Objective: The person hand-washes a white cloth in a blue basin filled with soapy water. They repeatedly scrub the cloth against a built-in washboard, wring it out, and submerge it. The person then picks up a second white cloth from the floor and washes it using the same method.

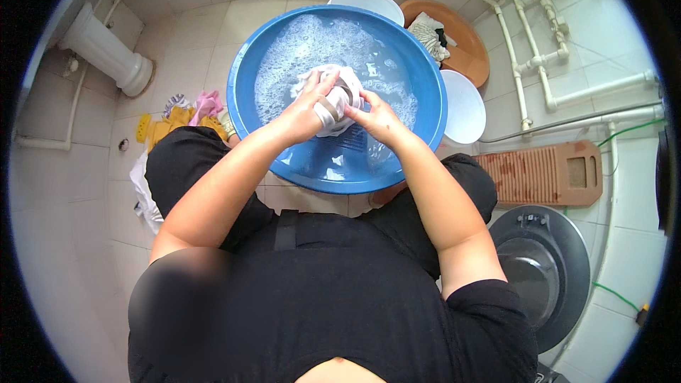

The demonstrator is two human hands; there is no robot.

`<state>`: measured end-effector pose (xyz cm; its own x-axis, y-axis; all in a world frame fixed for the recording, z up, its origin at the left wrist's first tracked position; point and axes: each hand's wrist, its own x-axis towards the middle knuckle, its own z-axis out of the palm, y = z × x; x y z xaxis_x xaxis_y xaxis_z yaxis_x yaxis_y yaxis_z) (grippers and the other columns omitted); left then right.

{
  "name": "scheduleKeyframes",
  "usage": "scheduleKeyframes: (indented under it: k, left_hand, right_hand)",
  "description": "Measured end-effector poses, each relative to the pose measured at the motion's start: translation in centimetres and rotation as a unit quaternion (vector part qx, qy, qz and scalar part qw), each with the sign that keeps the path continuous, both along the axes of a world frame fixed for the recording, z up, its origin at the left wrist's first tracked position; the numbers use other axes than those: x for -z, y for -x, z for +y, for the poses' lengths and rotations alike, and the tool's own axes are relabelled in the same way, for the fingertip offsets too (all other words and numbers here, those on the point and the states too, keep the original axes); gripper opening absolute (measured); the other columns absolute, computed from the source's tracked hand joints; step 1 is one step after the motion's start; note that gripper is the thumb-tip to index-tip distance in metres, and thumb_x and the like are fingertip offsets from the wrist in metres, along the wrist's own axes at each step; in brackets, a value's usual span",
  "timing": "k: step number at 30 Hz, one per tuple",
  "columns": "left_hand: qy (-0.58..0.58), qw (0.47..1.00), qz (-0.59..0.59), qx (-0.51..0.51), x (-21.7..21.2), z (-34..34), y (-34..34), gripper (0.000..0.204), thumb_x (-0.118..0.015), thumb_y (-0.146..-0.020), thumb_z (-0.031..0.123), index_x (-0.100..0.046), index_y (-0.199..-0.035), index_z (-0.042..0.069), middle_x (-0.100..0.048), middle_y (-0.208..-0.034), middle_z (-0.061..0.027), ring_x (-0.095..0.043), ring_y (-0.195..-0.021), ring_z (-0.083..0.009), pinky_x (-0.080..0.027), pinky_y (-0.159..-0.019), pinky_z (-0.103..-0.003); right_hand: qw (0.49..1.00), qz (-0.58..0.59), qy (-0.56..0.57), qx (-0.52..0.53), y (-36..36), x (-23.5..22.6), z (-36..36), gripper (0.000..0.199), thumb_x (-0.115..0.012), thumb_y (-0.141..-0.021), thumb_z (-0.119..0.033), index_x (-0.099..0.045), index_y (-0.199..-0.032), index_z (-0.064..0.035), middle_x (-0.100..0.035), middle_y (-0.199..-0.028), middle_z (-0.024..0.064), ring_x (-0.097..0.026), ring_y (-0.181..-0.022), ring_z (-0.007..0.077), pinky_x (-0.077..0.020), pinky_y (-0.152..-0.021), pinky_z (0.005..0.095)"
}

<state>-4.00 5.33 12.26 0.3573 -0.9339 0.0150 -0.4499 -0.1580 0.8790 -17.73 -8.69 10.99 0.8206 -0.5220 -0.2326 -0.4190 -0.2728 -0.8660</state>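
Rubbing or squeezing seemed to be the step in hand, with the bunched white fabric garment with grey-brown bands (338, 76) gathered between both hands near the middle of the blue basin, just above the centre of the frame. The left hand (306, 115) lay over the garment's left side, fingers extended across it toward the upper right. The right hand (378, 119) was partly closed, its thumb and fingers gathering the cloth's right edge.

Doing this well, in my judgement, called for a steady hold by one hand while the other worked a small fold against itself, then a turn of the bundle so that each banded part got its share. Keeping it low over the foamy, bubble-covered soapy water (301, 41) would have limited splashing past the rim of the large round blue plastic basin (242, 92). Twisting too hard risked stretching the fabric.

As for direction, the garment was too crumpled to show a true front or lengthwise line. The bundle as gathered looked slightly longer from top to bottom of the frame, its lower end narrowing between the wrists; the visible bands slanted from upper left to lower right.
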Motion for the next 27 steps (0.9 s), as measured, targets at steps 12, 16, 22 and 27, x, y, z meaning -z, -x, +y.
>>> scheduleKeyframes:
  k: [12,16,22,27]
  left_hand:
    - [0.269,0.808,0.523,0.041,-12.0,1.8,0.6,0.048,-0.033,-0.091,0.033,-0.036,-0.127,0.002,-0.043,-0.127,-0.0209,-0.047,-0.112,-0.0309,-0.038,-0.095,-0.041]
    - [0.288,0.817,0.499,0.019,-14.2,1.9,-0.7,0.048,-0.031,-0.091,0.033,-0.039,-0.125,0.000,-0.043,-0.125,-0.0224,-0.048,-0.111,-0.0321,-0.039,-0.095,-0.043]
    - [0.236,0.853,0.431,-0.173,-11.3,2.4,-3.0,0.040,-0.035,-0.089,0.032,-0.047,-0.112,0.001,-0.053,-0.113,-0.0165,-0.053,-0.102,-0.0279,-0.040,-0.091,-0.039]
    - [-0.091,0.992,0.056,-0.074,-3.1,3.5,-4.8,0.031,-0.052,-0.079,0.010,-0.054,-0.110,0.009,-0.058,-0.110,-0.0089,-0.056,-0.099,-0.0218,-0.043,-0.087,-0.035]
  right_hand:
    - [0.999,0.029,-0.008,0.028,-1.1,1.4,-2.9,0.046,-0.066,-0.070,-0.034,-0.060,-0.096,0.0037,-0.064,-0.089,0.0176,-0.061,-0.082,0.0247,-0.0464,-0.074,0.0333]
    - [0.990,-0.085,-0.097,0.062,-0.6,1.3,-4.7,0.030,-0.058,-0.078,-0.026,-0.059,-0.090,0.0011,-0.064,-0.083,0.0138,-0.062,-0.077,0.0238,-0.0473,-0.067,0.0321]
    - [0.769,-0.381,-0.491,0.149,1.8,-4.5,-5.2,0.019,-0.043,-0.090,-0.019,-0.053,-0.093,-0.0043,-0.061,-0.088,0.0099,-0.060,-0.080,0.0217,-0.0487,-0.074,0.0326]
    - [0.819,-0.335,-0.440,0.153,2.4,-3.7,-5.5,0.015,-0.051,-0.085,-0.012,-0.054,-0.097,-0.0026,-0.060,-0.090,0.0083,-0.058,-0.083,0.0180,-0.0469,-0.076,0.0291]
